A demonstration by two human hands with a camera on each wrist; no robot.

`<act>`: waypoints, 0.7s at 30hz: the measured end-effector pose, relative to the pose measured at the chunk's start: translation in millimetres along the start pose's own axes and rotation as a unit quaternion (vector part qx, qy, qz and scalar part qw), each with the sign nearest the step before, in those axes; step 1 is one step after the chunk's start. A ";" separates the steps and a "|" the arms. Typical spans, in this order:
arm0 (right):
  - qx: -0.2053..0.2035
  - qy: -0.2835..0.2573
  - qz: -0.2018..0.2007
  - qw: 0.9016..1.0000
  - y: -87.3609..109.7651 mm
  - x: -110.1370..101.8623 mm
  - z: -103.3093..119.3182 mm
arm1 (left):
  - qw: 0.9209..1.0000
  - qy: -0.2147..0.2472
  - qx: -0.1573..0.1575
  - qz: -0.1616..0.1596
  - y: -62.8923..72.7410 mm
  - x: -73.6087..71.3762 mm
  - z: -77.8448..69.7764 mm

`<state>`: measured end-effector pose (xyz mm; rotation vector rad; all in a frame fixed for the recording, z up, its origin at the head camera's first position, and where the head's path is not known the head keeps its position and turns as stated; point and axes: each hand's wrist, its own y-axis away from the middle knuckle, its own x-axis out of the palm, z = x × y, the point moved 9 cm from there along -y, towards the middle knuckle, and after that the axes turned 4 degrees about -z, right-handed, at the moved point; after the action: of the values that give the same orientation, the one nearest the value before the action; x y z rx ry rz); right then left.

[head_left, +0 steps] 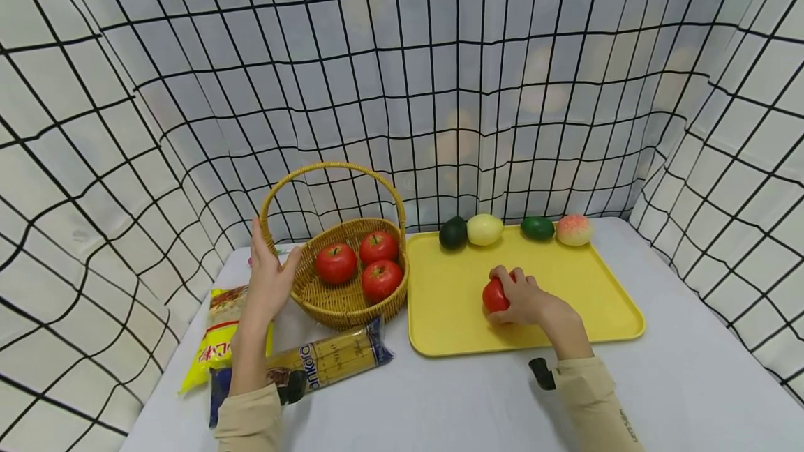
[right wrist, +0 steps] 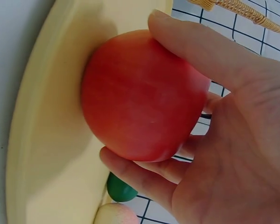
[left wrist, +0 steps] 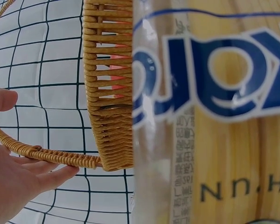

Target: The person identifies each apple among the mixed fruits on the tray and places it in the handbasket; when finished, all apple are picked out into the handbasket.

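Note:
On the yellow tray (head_left: 440,312), my right hand (head_left: 524,302) grips a red tomato (right wrist: 140,98), thumb on one side and fingers curled round the other. The tomato is low over the tray; whether it touches is unclear. My left hand (head_left: 270,277) is at the left side of the wicker basket (head_left: 342,316). Its fingers lie fairly straight against the basket's handle (left wrist: 60,156), with the thumb held apart. Inside the basket sit three red tomatoes (head_left: 336,264). A clear-and-blue pack of spaghetti (head_left: 339,358) lies in front of the basket, partly behind my left forearm.
Along the tray's far edge lie a dark avocado (head_left: 453,233), a yellow lemon (head_left: 484,229), a green fruit (head_left: 537,228) and a pink-and-cream peach (head_left: 574,230). A yellow snack bag (head_left: 216,340) lies at the left. Black-gridded white walls (head_left: 440,89) enclose the table.

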<state>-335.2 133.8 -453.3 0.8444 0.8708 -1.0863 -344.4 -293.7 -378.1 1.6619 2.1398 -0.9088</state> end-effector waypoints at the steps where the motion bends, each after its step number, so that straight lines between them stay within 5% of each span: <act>1: 0.001 0.001 0.002 1.000 0.6 0.0 0.7 | 1.000 0.000 -0.001 0.000 0.2 -0.1 0.2; 13: 0.007 0.009 0.024 1.000 5.5 -0.1 6.9 | 1.000 0.001 -0.001 -0.003 2.2 -0.5 3.0; 21: -0.004 -0.003 0.075 0.997 14.3 5.1 19.9 | 1.000 0.004 0.002 0.000 1.9 -0.4 1.7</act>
<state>-317.1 117.6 -447.6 0.8845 0.7927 -0.9529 -342.7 -294.8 -379.8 1.6684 2.1451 -0.9080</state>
